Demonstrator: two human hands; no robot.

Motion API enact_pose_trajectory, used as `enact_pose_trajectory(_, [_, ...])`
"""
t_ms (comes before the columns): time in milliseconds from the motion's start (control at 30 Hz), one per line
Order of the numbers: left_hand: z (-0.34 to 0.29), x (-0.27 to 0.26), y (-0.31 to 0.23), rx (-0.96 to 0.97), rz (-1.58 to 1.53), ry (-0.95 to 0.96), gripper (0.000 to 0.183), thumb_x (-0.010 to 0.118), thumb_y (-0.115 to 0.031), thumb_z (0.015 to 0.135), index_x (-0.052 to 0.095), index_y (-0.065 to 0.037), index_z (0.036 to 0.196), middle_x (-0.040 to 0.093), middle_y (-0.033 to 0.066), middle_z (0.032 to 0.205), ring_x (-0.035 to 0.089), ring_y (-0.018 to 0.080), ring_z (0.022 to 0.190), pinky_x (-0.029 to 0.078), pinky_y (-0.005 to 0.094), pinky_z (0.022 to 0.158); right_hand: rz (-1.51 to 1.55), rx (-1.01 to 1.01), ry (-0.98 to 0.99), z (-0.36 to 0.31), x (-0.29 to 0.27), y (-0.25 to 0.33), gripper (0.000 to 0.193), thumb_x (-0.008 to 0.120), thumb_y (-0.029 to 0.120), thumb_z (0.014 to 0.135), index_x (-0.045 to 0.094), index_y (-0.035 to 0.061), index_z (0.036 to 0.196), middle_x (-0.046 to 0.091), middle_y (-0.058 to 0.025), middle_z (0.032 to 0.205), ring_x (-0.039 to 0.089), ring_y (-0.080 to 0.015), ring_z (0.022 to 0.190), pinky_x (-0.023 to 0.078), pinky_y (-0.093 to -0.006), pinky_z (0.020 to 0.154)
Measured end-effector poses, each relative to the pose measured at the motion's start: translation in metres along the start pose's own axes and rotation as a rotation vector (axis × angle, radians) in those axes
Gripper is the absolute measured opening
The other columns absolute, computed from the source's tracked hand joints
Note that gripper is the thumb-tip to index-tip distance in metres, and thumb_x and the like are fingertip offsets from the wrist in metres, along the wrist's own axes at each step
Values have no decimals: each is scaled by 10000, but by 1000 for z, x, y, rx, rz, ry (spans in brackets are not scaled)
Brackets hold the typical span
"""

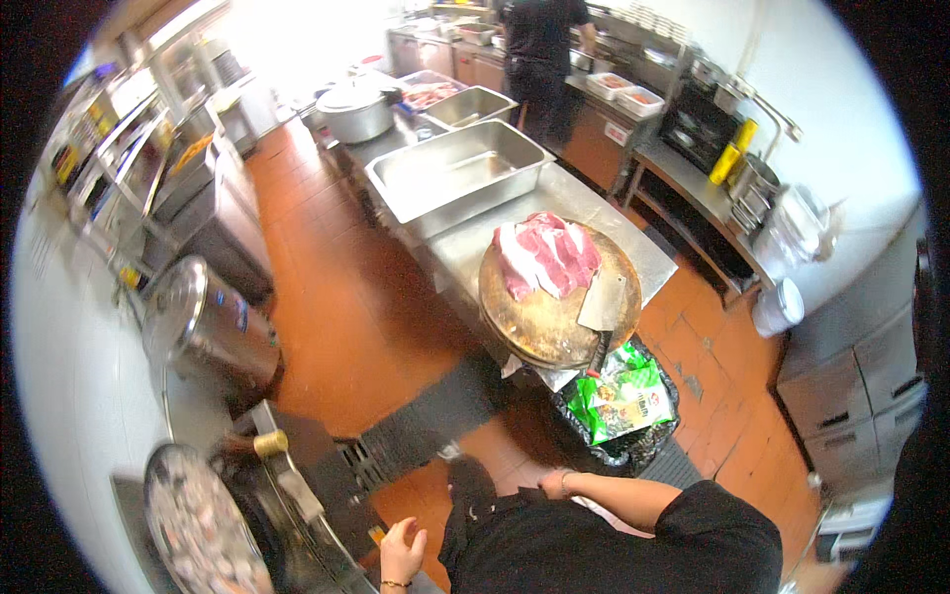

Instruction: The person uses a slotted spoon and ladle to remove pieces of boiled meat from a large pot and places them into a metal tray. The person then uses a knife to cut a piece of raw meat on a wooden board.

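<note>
My left hand (404,550) hangs low beside the stove, thumb and fingers apart, holding nothing. A large round pan (203,520) full of pale chunks in liquid is to its left. Close against my dark clothing, my right hand (556,483) is closed; what it holds, if anything, is hidden. Ahead, a round wooden chopping block (534,327) rests on the steel table (594,203). Slabs of raw meat (546,255) lie on it, with a cleaver (602,305) beside them, its dark handle toward me.
Below the block stands a black-lined bin (633,450) with a green package (625,396) on top. Steel trays (460,173) and a lidded pot (354,111) occupy the table's far end. A tall steel drum (213,327) stands left. A person (539,59) works at the back counter.
</note>
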State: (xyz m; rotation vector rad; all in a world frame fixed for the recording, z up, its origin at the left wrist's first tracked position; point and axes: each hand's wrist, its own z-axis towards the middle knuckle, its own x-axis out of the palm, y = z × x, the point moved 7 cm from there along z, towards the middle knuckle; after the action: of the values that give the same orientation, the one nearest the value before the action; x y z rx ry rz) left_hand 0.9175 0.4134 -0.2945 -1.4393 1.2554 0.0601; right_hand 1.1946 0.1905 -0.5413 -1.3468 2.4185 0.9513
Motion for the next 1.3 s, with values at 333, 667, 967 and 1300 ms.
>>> enact_pose_trajectory(333, [407, -90, -173, 630, 60, -42, 327, 699, -158, 856, 636, 15, 1127, 652, 199, 1104, 645, 324, 1023, 518, 383, 895, 821, 190, -908, -50, -285, 42, 191, 461, 63, 738, 636, 28, 808, 630, -187, 711, 620, -330, 692, 494, -414, 661])
enact_pose_trajectory(667, [720, -24, -230, -237, -640, -78, 277, 688, -108, 765, 617, 31, 994, 631, 80, 856, 576, 183, 755, 485, 340, 709, 1218, 46, -822, 8, -434, 48, 199, 601, 174, 895, 662, 28, 1016, 657, -57, 784, 625, -130, 719, 516, -296, 705])
enact_pose_trajectory(967, [605, -91, -172, -352, -819, -213, 131, 621, -15, 754, 640, 29, 876, 613, 37, 771, 550, 137, 668, 437, 308, 581, 2564, -116, -553, 111, -596, -27, 244, 649, 273, 938, 588, 69, 1056, 645, -95, 974, 620, -267, 908, 520, -442, 841])
enact_pose_trajectory(1300, [327, -207, -110, -382, -484, -677, 242, 717, -176, 794, 652, 26, 913, 660, 74, 750, 615, 148, 684, 509, 329, 633, 1940, -206, -361, 135, -630, 90, 337, 515, 126, 817, 592, -84, 1070, 649, -183, 1078, 642, -316, 983, 530, -449, 913])
